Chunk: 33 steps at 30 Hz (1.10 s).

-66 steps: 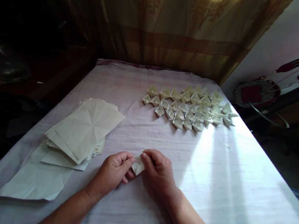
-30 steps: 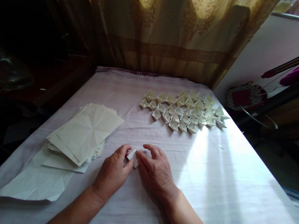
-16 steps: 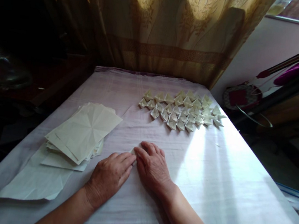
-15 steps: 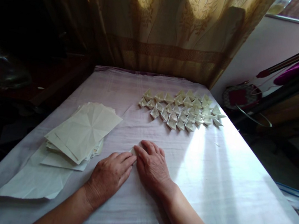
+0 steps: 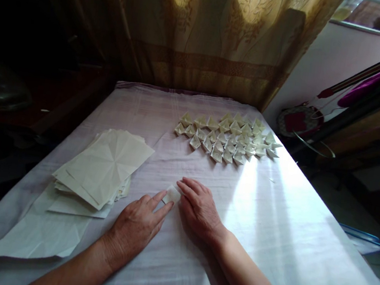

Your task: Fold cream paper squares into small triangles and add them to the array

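Note:
A small folded white paper piece lies flat on the white cloth-covered table. My left hand rests palm down, fingers stretched out, its fingertips touching the piece's lower left edge. My right hand also lies flat with fingers extended, its fingertips pressing the piece's right side. Neither hand grips it.
A stack of creased white paper sheets lies to the left, over a larger sheet. Several small folded paper shapes sit in rows at the far right. A patterned curtain hangs behind the table. Dark clutter stands on both sides.
The hands lowered the folded piece from a pinch onto the table and flattened over it. Since half a second ago the fingers have slid apart, uncovering the piece.

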Each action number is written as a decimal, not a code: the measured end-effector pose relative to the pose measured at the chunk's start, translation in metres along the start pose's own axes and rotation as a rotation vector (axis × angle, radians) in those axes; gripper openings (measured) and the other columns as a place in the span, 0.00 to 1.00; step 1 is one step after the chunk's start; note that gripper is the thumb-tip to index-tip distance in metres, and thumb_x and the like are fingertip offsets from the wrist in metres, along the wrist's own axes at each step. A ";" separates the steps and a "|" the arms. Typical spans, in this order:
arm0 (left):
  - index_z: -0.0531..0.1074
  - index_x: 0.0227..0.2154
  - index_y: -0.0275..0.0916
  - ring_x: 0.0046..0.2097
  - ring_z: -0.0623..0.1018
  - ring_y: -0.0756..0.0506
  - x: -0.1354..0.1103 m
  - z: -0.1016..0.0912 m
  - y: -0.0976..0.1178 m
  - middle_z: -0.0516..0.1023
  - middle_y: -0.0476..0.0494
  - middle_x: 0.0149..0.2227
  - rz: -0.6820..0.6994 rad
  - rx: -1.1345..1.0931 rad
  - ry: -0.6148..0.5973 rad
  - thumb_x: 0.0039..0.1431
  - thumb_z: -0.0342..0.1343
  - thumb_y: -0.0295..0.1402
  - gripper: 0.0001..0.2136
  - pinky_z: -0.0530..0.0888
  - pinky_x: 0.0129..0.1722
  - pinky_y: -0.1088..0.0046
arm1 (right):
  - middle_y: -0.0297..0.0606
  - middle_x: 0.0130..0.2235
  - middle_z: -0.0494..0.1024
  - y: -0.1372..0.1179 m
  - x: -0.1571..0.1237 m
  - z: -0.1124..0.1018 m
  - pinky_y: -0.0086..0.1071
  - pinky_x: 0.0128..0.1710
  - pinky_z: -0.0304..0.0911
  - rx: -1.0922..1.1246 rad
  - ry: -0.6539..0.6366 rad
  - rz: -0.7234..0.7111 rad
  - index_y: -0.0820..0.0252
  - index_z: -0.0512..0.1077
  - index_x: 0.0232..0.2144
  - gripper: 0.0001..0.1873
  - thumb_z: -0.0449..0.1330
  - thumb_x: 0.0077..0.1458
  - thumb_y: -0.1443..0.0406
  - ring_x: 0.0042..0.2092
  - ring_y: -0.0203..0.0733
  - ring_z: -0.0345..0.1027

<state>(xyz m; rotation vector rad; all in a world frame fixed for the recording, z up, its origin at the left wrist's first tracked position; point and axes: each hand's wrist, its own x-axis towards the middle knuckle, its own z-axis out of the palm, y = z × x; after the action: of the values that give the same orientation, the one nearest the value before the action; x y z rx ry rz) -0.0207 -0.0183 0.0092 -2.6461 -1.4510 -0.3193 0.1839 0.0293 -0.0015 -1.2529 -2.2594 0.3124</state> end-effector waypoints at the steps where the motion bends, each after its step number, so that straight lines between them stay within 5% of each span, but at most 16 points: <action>1: 0.71 0.54 0.46 0.43 0.76 0.42 0.000 0.001 0.000 0.74 0.42 0.57 0.000 0.001 0.011 0.56 0.57 0.25 0.22 0.76 0.40 0.65 | 0.47 0.55 0.75 0.003 -0.004 -0.001 0.44 0.55 0.62 0.020 0.052 -0.003 0.58 0.73 0.53 0.18 0.53 0.63 0.68 0.57 0.47 0.66; 4: 0.71 0.55 0.46 0.43 0.76 0.41 -0.001 0.003 0.001 0.74 0.42 0.57 -0.003 -0.023 0.026 0.55 0.57 0.24 0.23 0.76 0.39 0.65 | 0.45 0.52 0.77 0.005 -0.014 -0.004 0.44 0.53 0.64 0.012 0.118 -0.018 0.56 0.77 0.45 0.13 0.55 0.62 0.66 0.55 0.48 0.67; 11: 0.69 0.56 0.48 0.41 0.76 0.42 -0.001 0.002 0.002 0.75 0.44 0.56 -0.006 -0.061 0.029 0.55 0.58 0.23 0.26 0.75 0.39 0.65 | 0.44 0.52 0.77 -0.003 -0.016 -0.005 0.45 0.50 0.63 -0.117 0.072 -0.015 0.54 0.77 0.46 0.14 0.56 0.61 0.69 0.55 0.51 0.66; 16: 0.70 0.54 0.39 0.43 0.78 0.43 0.000 0.005 -0.005 0.79 0.41 0.52 -0.019 -0.113 0.120 0.64 0.51 0.28 0.16 0.76 0.42 0.67 | 0.43 0.52 0.77 -0.003 -0.015 -0.004 0.45 0.50 0.62 -0.098 0.072 0.008 0.54 0.77 0.46 0.13 0.58 0.60 0.68 0.55 0.51 0.66; 24: 0.75 0.49 0.42 0.42 0.81 0.45 0.010 0.010 -0.011 0.81 0.43 0.47 -0.114 -0.193 0.175 0.68 0.48 0.35 0.13 0.77 0.41 0.70 | 0.44 0.53 0.76 -0.011 -0.005 -0.009 0.43 0.51 0.62 -0.076 0.056 -0.054 0.56 0.75 0.44 0.10 0.60 0.60 0.65 0.55 0.50 0.66; 33: 0.77 0.46 0.43 0.42 0.81 0.46 0.010 0.009 -0.011 0.81 0.44 0.47 -0.109 -0.222 0.165 0.68 0.48 0.34 0.13 0.78 0.41 0.72 | 0.39 0.40 0.79 -0.014 -0.004 -0.007 0.33 0.42 0.67 -0.015 0.037 -0.136 0.54 0.78 0.40 0.10 0.57 0.63 0.68 0.40 0.40 0.71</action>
<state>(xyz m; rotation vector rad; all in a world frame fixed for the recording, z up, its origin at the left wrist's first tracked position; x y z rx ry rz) -0.0230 -0.0022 0.0024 -2.6324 -1.5911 -0.7315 0.1793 0.0181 0.0093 -1.0962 -2.3056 0.2206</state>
